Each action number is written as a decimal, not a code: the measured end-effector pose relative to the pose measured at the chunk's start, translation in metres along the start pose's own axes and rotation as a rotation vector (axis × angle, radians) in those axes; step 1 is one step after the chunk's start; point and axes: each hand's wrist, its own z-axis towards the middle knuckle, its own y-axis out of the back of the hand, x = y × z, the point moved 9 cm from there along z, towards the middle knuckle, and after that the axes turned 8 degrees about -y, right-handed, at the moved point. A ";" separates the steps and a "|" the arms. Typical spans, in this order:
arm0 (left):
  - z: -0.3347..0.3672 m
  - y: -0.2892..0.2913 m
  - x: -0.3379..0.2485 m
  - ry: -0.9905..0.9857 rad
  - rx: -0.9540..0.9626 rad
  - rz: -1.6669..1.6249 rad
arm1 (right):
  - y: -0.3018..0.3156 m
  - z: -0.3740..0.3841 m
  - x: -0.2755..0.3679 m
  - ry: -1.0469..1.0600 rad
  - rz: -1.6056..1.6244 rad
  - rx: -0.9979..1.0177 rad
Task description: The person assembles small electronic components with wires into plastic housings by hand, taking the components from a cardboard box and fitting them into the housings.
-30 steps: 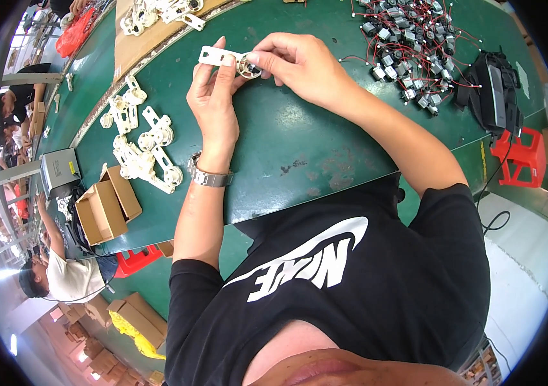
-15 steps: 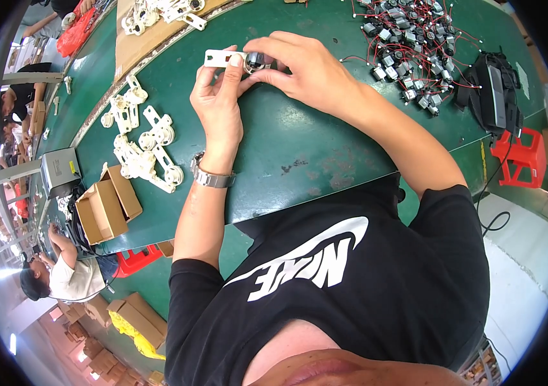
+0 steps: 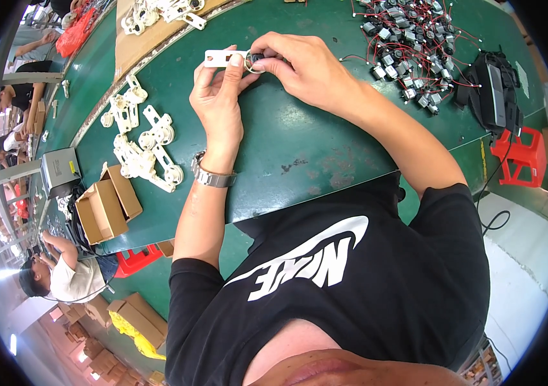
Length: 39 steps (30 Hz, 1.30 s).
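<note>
My left hand is closed on a white plastic bracket with a slotted flat arm and a round ring at its right end. Thumb and fingers of my right hand pinch a small dark cylindrical motor at that ring. Fingers cover much of the motor, so I cannot tell how far it sits inside the ring. Both hands are just above the green table. Left of my left hand lie several similar white brackets in a loose group.
At the far right is a heap of small motors with red and black wires, beside a black device. More white parts lie on cardboard at the back left. A carton stands at the left edge. Other people work at the left.
My right fingers have curled further round the motor, hiding more of it, while more of the bracket's ring shows. My left hand has barely moved. A person at the left shifted an arm.
</note>
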 end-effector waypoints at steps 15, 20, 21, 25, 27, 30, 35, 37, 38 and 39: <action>-0.004 0.000 -0.007 -0.002 -0.022 -0.075 | -0.004 -0.002 -0.022 -0.090 0.116 -0.076; -0.006 -0.002 -0.003 -0.005 -0.008 -0.149 | -0.017 -0.004 -0.054 -0.255 0.462 -0.126; -0.007 -0.004 -0.004 -0.015 -0.004 -0.161 | -0.019 -0.004 -0.057 -0.256 0.521 -0.123; -0.006 -0.004 -0.002 0.010 0.004 -0.204 | -0.019 -0.005 -0.061 -0.343 0.480 -0.131; -0.004 -0.001 -0.006 -0.039 -0.001 -0.163 | -0.023 -0.005 -0.059 -0.423 0.597 0.005; -0.004 0.000 -0.006 -0.061 0.030 -0.142 | -0.027 -0.003 -0.047 -0.513 0.701 0.226; -0.005 -0.008 -0.005 -0.026 0.058 -0.157 | -0.023 0.000 -0.057 -0.492 0.617 0.183; -0.006 -0.011 -0.003 0.011 0.065 -0.173 | -0.024 -0.001 -0.062 -0.500 0.587 0.157; -0.007 -0.011 -0.002 0.023 0.067 -0.180 | -0.023 -0.002 -0.062 -0.507 0.560 0.134; -0.007 -0.012 -0.002 0.035 0.069 -0.187 | -0.021 -0.002 -0.062 -0.514 0.532 0.110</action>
